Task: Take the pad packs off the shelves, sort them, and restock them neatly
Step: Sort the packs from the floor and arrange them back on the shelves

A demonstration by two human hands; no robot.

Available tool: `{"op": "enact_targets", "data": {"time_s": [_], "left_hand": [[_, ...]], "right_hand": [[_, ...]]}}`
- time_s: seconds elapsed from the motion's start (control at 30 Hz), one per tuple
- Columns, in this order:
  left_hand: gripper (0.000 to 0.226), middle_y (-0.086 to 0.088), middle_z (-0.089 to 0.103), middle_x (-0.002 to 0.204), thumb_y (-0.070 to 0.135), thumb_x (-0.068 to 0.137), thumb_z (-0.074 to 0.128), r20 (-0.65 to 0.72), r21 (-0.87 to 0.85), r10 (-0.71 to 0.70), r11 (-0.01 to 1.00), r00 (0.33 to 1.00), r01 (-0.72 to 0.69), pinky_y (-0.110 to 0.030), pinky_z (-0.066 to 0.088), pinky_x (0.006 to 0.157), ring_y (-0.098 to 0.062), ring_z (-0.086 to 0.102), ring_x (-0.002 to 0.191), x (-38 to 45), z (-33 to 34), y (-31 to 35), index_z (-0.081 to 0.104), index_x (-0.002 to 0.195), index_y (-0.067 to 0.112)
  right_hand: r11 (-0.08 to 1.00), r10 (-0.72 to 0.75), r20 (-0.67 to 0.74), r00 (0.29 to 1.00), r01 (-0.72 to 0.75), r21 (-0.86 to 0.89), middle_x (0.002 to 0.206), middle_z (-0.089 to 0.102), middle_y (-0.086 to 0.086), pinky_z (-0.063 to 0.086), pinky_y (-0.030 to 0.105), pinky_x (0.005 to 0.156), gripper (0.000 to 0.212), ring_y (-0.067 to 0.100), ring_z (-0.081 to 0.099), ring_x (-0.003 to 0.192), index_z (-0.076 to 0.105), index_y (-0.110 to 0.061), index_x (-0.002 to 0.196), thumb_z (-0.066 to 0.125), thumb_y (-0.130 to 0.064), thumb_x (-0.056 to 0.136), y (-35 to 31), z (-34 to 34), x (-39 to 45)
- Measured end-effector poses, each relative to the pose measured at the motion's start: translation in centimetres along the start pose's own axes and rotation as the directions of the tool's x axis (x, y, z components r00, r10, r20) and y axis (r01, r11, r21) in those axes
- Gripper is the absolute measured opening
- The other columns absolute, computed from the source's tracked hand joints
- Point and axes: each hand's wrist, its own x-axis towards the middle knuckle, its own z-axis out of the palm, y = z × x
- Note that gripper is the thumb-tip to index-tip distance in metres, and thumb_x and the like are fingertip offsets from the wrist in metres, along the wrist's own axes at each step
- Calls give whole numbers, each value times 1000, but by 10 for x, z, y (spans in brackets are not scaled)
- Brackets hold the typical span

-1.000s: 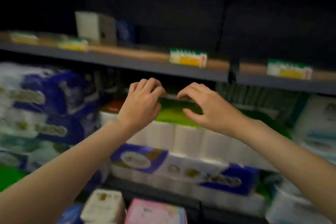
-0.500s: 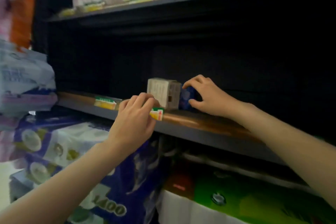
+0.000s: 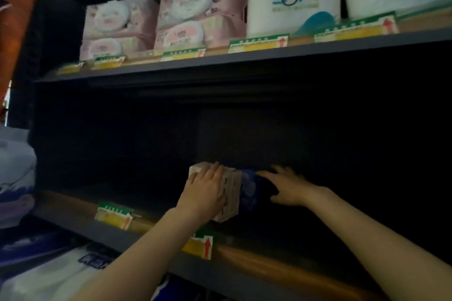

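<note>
- Bare forearms reaching up from the bottom edge, over white-and-blue wrapped bulk packs [image 3: 56, 273] stacked below and to the left
- Grey metal shelf lip [image 3: 80, 221] next, wood-toned strip on top, two yellow-and-green price tags [image 3: 113, 215] clipped to it with red arrows
- On that middle shelf, left hand [image 3: 206, 190] laid over the front and top of a white pad pack [image 3: 230, 197] – fingers spread and bent over its upper edge, palm against its face, apparently gripping it
- White pad pack standing upright a little back from the lip, printed side panel turned to the right
- Just beside it, touching, a blue pad pack [image 3: 249, 190], mostly in shadow
- Right hand [image 3: 288, 187] flat along the blue pad pack's top and right side, fingers straight and spread; thumb side lost in the dark, so hard to say whether anything is actually clasped
- Otherwise only deep black shelf interior around the two packs
- Farther up, on the upper shelf [image 3: 244, 58]: pink wipes packs [image 3: 156, 14] stacked two high on the left, white "Soft" tissue rolls [image 3: 293, 0] on the right, more price tags along the edge
- Step in hand, as a judgement: early in the removal stage – gathering the last two packs off the middle shelf
- Next move, likely: close the right fingers round the blue pack, press both packs together between the palms, draw them forward over the lip without catching the nearer price tag
</note>
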Motion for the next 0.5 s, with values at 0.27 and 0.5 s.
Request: {"op": "enact_targets", "data": {"time_s": [0.27,0.5], "left_hand": [[43,2,51,130,46,90,51,62,-8,-77,997,995,78,-43,15,113,-18,45,123,29,8,-10,48,126,23],[30,0,44,114,53,82,58,91,-258,-71,962,993,92,-55,30,104,-29,40,122,45,18,-18,48,97,29]], "right_hand": [[979,30,-12,999,-26,202,154,20,3,28,44,112,78,29,22,139,17,-23,149,62,-33,86,-8,19,66],[865,87,-101,991,-25,501,114,41,3,42,27,78,37,17,44,99,47,-13,108,71,-22,80,-8,21,87]]}}
